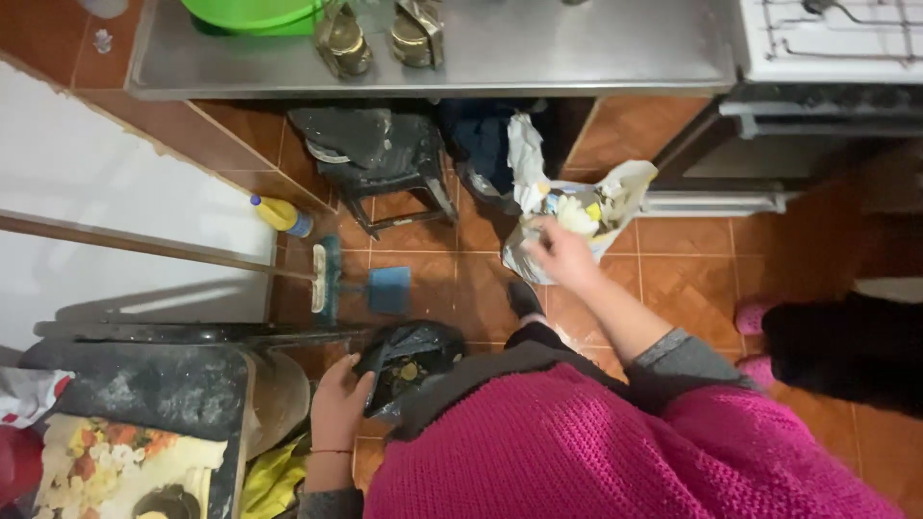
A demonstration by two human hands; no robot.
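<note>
1. The left hand (pixel 338 402) is curled round the rim of a dark crumpled plastic bag (pixel 409 358), holding its mouth open low beside the knee.
2. The right hand (pixel 562 252), blurred and loosely cupped, reaches into a white plastic bag of scraps (pixel 577 216) on the orange tiled floor (pixel 692 279); whether it grips anything I cannot tell.
3. Judging by this, rubbish is being moved between bags; the next move calls for a firm pinch before lifting.

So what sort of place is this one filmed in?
Most likely a home kitchen: a white stove beside a steel counter, a tiled floor, and a white rubbish bag under the right hand.
</note>
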